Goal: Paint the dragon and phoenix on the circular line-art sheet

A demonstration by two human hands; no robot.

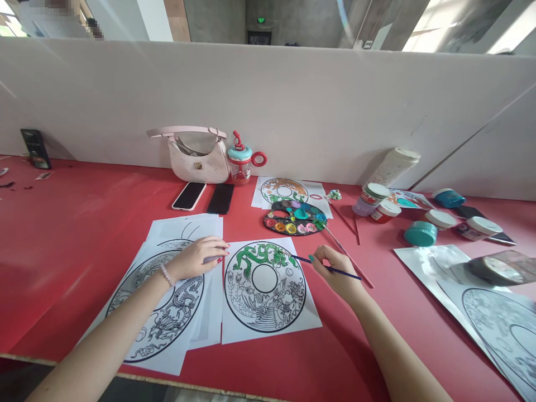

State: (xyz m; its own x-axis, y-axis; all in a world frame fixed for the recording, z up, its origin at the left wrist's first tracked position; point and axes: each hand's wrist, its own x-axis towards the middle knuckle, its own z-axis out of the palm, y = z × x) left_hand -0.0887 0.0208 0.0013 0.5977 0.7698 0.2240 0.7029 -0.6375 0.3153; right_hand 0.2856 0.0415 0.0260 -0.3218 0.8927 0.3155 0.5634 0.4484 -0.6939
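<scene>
My right hand [335, 268] is closed around the dark blue handle of a paintbrush [345, 274]. The brush tip touches or hovers just over the green dragon at the top of a round line drawing on a white sheet [307, 321]; I cannot tell which. The other figures in that ring are uncoloured. My left hand [199, 258] lies with fingers stretched out, tips at the sheet's left edge. Under its palm and wrist is a stack of printed sheets [176, 357] with a larger ring drawing. Behind the coloured sheet sits a black palette [277, 230] filled with several paints.
Another brush [349, 257] leans on the palette. Paint jars [421, 233] and more printed sheets [419, 262] lie right. Two phones [220, 198], a pink handbag [201, 164] and a red-handled cup [240, 167] stand behind, before a white partition [268, 106].
</scene>
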